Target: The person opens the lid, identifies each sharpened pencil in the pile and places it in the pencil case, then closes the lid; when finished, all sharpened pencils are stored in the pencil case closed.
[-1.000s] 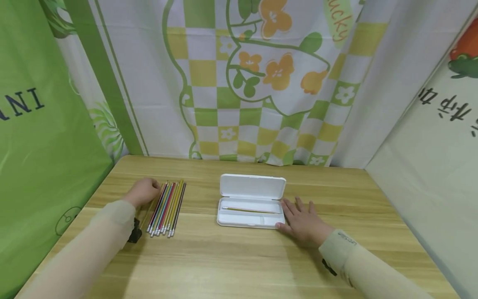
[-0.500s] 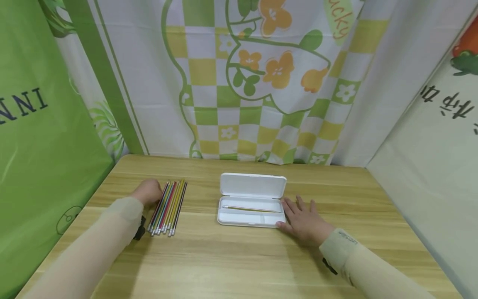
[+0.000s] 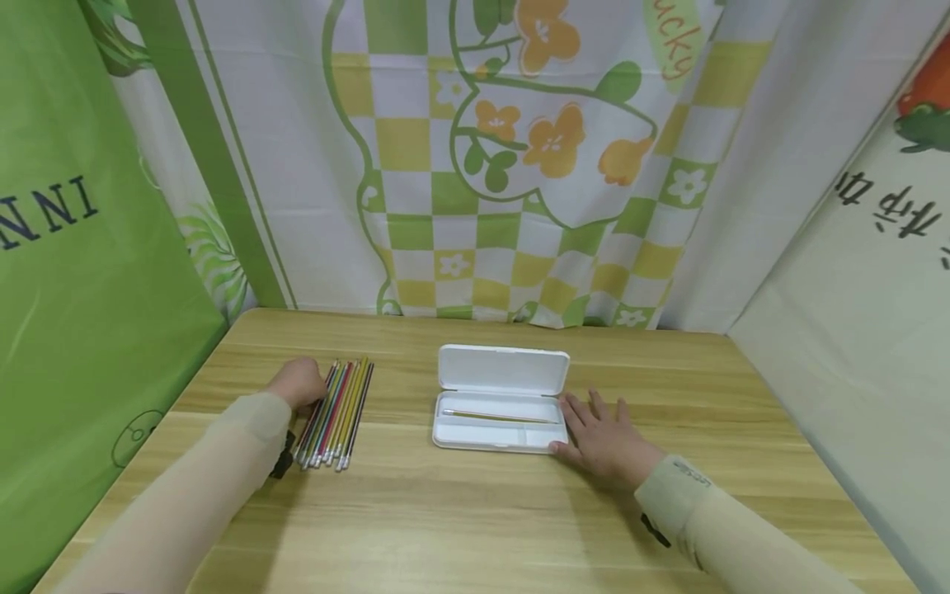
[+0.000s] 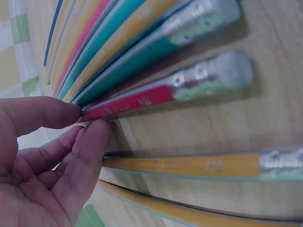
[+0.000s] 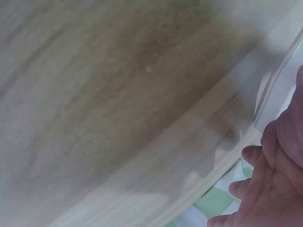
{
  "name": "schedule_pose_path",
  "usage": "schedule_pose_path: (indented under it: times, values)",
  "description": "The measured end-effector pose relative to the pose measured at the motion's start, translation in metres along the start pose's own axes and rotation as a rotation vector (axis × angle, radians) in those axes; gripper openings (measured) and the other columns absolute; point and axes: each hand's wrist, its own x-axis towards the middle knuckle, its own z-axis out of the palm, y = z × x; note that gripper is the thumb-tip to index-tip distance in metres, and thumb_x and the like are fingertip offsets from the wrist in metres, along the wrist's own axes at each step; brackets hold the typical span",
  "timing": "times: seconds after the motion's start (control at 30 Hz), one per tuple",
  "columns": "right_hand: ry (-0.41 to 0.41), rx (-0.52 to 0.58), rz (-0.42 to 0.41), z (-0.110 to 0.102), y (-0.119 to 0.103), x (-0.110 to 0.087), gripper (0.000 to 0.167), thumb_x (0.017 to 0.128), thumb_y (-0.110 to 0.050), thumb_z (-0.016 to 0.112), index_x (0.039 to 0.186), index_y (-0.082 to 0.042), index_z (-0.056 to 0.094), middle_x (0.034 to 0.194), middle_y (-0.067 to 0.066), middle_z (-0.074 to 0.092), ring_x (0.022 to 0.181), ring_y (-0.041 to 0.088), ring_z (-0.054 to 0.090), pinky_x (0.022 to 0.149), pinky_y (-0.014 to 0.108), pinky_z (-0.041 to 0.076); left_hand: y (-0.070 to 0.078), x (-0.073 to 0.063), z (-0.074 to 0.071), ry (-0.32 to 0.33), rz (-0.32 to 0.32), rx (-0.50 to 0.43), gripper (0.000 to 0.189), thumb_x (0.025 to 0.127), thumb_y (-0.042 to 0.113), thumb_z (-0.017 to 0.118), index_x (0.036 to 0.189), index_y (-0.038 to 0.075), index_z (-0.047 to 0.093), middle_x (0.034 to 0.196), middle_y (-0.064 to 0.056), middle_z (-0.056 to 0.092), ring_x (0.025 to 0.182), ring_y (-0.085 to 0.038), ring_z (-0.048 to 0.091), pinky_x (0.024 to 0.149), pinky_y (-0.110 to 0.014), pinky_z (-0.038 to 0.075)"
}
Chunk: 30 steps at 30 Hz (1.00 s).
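My left hand (image 3: 298, 382) is at the left side of a row of pencils (image 3: 343, 412) lying on the table. Up close in the left wrist view, its thumb and a finger pinch a red pencil (image 4: 128, 104) with a white eraser end. Two yellow pencils lie below that hand, the nearer yellow pencil (image 4: 189, 165) beside its fingertip. A white pencil case (image 3: 505, 371) stands with its lid raised, one yellow pencil (image 3: 497, 417) in its back compartment. My right hand (image 3: 604, 441) rests flat, fingers spread, against the case's right end.
The wooden table (image 3: 445, 528) extends in front of both hands. A patterned curtain (image 3: 416, 190) hangs behind its far edge. A green cloth (image 3: 82, 330) borders the left side, and a pale printed cloth (image 3: 853, 313) the right.
My left hand has moved slightly right, from beside the row to its left edge, its fingers now on the red pencil. My right hand and the case have stayed in place.
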Motion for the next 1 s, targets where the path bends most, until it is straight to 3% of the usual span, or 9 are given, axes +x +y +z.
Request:
schedule_pose_path:
  times: [0.23, 0.37, 0.57, 0.67, 0.77, 0.9, 1.0]
  values:
    - [0.012, 0.013, -0.006, 0.000, -0.001, -0.003, 0.085, 0.107, -0.059, 0.039, 0.160, 0.005, 0.025, 0.165, 0.025, 0.025, 0.149, 0.057, 0.014, 0.108, 0.083, 0.010, 0.001, -0.004, 0.000, -0.001, 0.006, -0.018, 0.024, 0.082, -0.007, 0.052, 0.061, 0.004, 0.055, 0.060, -0.010, 0.059, 0.048, -0.015, 0.054, 0.045, -0.024, 0.047]
    - [0.002, 0.004, -0.014, 0.001, -0.001, -0.002, 0.088, 0.106, -0.062, 0.035, 0.161, 0.005, 0.022, 0.166, 0.024, 0.022, 0.149, 0.056, 0.013, 0.109, 0.082, 0.009, -0.002, -0.004, 0.001, 0.004, -0.003, -0.055, 0.024, 0.079, -0.006, 0.052, 0.057, 0.005, 0.056, 0.055, -0.008, 0.058, 0.046, -0.015, 0.053, 0.043, -0.024, 0.046]
    - [0.007, 0.004, -0.019, 0.002, 0.000, -0.002, 0.087, 0.107, -0.061, 0.035, 0.161, 0.005, 0.022, 0.166, 0.025, 0.022, 0.149, 0.057, 0.013, 0.109, 0.083, 0.009, -0.011, 0.000, -0.003, -0.028, -0.042, -0.259, 0.023, 0.082, -0.003, 0.057, 0.063, 0.008, 0.051, 0.062, -0.004, 0.055, 0.052, -0.014, 0.052, 0.049, -0.026, 0.050]
    - [0.012, -0.001, -0.022, 0.002, 0.001, -0.002, 0.088, 0.106, -0.063, 0.033, 0.161, 0.005, 0.022, 0.166, 0.025, 0.022, 0.149, 0.057, 0.013, 0.108, 0.083, 0.010, -0.013, -0.002, -0.006, -0.051, -0.065, -0.389, 0.020, 0.087, -0.001, 0.059, 0.071, 0.007, 0.050, 0.069, -0.005, 0.054, 0.059, -0.015, 0.053, 0.054, -0.028, 0.052]
    - [0.022, -0.004, -0.033, 0.004, 0.004, -0.002, 0.092, 0.105, -0.067, 0.029, 0.161, 0.006, 0.022, 0.166, 0.025, 0.022, 0.148, 0.058, 0.013, 0.108, 0.083, 0.010, -0.016, -0.004, -0.008, -0.073, -0.069, -0.505, 0.006, 0.090, -0.001, 0.060, 0.085, -0.003, 0.057, 0.076, -0.006, 0.059, 0.065, -0.015, 0.057, 0.059, -0.028, 0.055]
    - [0.027, -0.006, -0.032, 0.006, 0.005, -0.002, 0.097, 0.103, -0.072, 0.023, 0.161, 0.005, 0.020, 0.167, 0.024, 0.021, 0.149, 0.057, 0.012, 0.109, 0.082, 0.009, -0.022, -0.005, -0.013, -0.105, -0.028, -0.625, 0.029, 0.098, -0.001, 0.057, 0.120, -0.019, 0.053, 0.088, -0.008, 0.068, 0.075, -0.014, 0.063, 0.066, -0.027, 0.057]
    - [0.025, 0.003, -0.033, 0.006, 0.005, -0.002, 0.097, 0.103, -0.072, 0.022, 0.161, 0.005, 0.020, 0.167, 0.024, 0.021, 0.149, 0.057, 0.012, 0.109, 0.082, 0.008, -0.023, -0.005, -0.016, -0.123, 0.006, -0.707, 0.039, 0.102, -0.002, 0.052, 0.133, -0.024, 0.042, 0.093, -0.009, 0.070, 0.080, -0.013, 0.066, 0.071, -0.027, 0.058]
